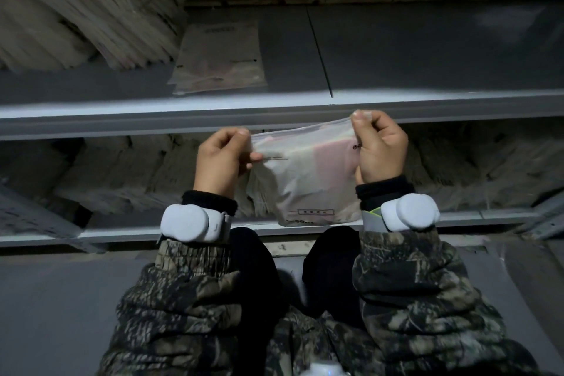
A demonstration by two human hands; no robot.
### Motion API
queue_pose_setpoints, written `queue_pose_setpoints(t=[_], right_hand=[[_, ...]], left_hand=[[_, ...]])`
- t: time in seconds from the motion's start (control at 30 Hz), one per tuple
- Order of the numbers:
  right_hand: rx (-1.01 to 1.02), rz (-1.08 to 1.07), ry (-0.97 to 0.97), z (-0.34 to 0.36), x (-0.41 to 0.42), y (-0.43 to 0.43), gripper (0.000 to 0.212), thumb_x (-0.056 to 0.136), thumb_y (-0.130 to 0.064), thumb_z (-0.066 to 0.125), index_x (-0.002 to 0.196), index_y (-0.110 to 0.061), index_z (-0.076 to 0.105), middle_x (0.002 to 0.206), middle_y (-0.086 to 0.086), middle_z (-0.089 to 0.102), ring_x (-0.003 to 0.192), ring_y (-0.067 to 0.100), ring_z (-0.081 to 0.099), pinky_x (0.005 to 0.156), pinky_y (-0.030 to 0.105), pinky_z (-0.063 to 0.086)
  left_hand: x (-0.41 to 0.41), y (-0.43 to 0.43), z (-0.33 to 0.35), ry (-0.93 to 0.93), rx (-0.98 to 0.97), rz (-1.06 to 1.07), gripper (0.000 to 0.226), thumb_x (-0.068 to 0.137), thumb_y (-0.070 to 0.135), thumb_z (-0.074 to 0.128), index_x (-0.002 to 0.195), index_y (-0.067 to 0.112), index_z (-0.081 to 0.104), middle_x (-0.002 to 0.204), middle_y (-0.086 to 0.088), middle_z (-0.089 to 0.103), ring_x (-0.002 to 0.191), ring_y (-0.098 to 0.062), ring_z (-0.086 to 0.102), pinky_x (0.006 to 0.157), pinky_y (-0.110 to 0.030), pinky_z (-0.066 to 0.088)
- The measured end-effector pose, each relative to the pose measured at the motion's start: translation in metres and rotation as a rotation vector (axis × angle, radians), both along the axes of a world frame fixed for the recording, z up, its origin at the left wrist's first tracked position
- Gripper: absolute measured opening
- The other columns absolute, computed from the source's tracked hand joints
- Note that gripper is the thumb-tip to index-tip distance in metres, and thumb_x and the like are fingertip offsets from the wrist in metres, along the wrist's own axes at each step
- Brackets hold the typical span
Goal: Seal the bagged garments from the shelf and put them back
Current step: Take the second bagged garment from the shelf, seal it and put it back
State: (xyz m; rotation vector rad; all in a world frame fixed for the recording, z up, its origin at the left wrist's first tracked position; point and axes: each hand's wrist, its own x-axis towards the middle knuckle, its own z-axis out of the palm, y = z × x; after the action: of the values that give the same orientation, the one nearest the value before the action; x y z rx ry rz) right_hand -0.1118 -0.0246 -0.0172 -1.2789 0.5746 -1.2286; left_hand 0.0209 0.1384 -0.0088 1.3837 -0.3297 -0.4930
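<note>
The head view shows a dim storeroom with a grey metal shelf unit (274,114) over a grey floor (61,299). Its upper shelf board is largely bare on the right.

Two hands hold one clear bagged garment (302,183) in the air in front of the shelf edge. The left hand (221,162) pinches the bag's top left corner with curled fingers. The right hand (380,149) pinches the top right corner between thumb and forefinger. One flat bagged garment (218,58) lies on the upper board, well apart from the held one. A leaning stack of bagged garments (76,9) stands beside it, too blurred to count.

More packed bags (137,174) fill the lower shelf, partly hidden by the hands and the held bag. Two white wrist devices (186,223) sit above camouflage sleeves (189,299).
</note>
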Motion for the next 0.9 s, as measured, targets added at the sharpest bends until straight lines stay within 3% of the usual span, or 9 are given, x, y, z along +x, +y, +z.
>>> queue_pose_setpoints(t=[0.17,0.3,0.43,0.53,0.63,0.7,0.77,0.9], right_hand=[[-0.137,-0.016,0.062,0.009,0.007,0.018,0.026,0.084,-0.01,0.065,0.064,-0.024,0.058,0.049,-0.017,0.054,0.051,-0.003,0.044,0.055,0.017,0.039],[-0.198,-0.032,0.038,0.018,0.006,0.027,0.02,0.085,-0.006,0.064,0.067,-0.015,0.059,0.05,-0.016,0.054,0.052,-0.003,0.046,0.056,0.014,0.041],[-0.297,0.001,0.049,0.03,0.006,0.037,0.02,0.084,-0.012,0.066,0.07,-0.025,0.059,0.059,-0.014,0.057,0.059,0.003,0.051,0.061,0.019,0.044],[-0.385,-0.009,0.066,0.038,0.006,0.044,0.015,0.083,-0.021,0.065,0.073,-0.031,0.058,0.069,-0.006,0.059,0.07,0.017,0.056,0.069,0.026,0.046],[-0.491,-0.026,0.095,0.044,0.004,0.047,0.008,0.083,-0.022,0.064,0.076,-0.024,0.061,0.074,-0.009,0.059,0.08,0.023,0.058,0.073,0.025,0.047],[-0.542,-0.013,0.141,0.045,0.006,0.052,0.01,0.084,-0.021,0.064,0.078,-0.013,0.065,0.077,0.0,0.063,0.083,0.022,0.057,0.076,0.019,0.045],[-0.556,0.015,0.187,0.046,0.007,0.057,0.012,0.085,-0.019,0.064,0.08,-0.008,0.067,0.083,0.012,0.065,0.086,0.016,0.056,0.077,0.012,0.041],[-0.557,0.007,0.141,0.056,0.007,0.064,0.013,0.088,-0.017,0.062,0.083,-0.006,0.067,0.086,0.013,0.065,0.091,0.02,0.057,0.081,0.012,0.04]], left_hand=[[0.001,-0.004,-0.006,0.348,-0.153,-0.024,0.024,0.095,0.023,0.055,0.084,0.001,0.055,0.054,-0.005,0.064,0.044,-0.013,0.055,0.046,-0.017,0.046],[0.004,0.0,-0.008,0.547,-0.235,-0.009,0.033,0.097,0.03,0.048,0.078,0.004,0.056,0.05,-0.003,0.062,0.041,-0.01,0.059,0.036,-0.012,0.043],[0.004,0.005,-0.01,0.62,-0.097,-0.242,0.058,0.094,0.054,0.043,0.101,0.0,0.062,0.076,-0.017,0.067,0.049,-0.019,0.063,0.04,-0.018,0.053],[0.003,0.009,-0.01,0.656,0.017,-0.447,0.067,0.089,0.065,0.04,0.115,0.008,0.062,0.1,-0.027,0.066,0.061,-0.028,0.07,0.04,-0.023,0.054],[0.0,0.007,-0.008,0.701,-0.034,-0.467,0.058,0.091,0.051,0.051,0.125,0.005,0.056,0.121,-0.031,0.057,0.095,-0.044,0.064,0.048,-0.024,0.058],[-0.005,0.002,-0.006,0.724,-0.169,-0.353,0.048,0.094,0.03,0.047,0.125,-0.006,0.051,0.113,-0.033,0.055,0.105,-0.048,0.057,0.043,-0.024,0.056],[-0.01,-0.005,-0.004,0.713,-0.34,-0.254,0.035,0.092,0.013,0.037,0.117,-0.009,0.049,0.101,-0.029,0.054,0.103,-0.044,0.054,0.041,-0.025,0.054],[-0.01,-0.012,0.0,0.649,-0.502,-0.233,0.031,0.085,-0.002,0.033,0.082,-0.014,0.061,0.08,-0.026,0.066,0.081,-0.033,0.067,0.076,-0.047,0.059]])
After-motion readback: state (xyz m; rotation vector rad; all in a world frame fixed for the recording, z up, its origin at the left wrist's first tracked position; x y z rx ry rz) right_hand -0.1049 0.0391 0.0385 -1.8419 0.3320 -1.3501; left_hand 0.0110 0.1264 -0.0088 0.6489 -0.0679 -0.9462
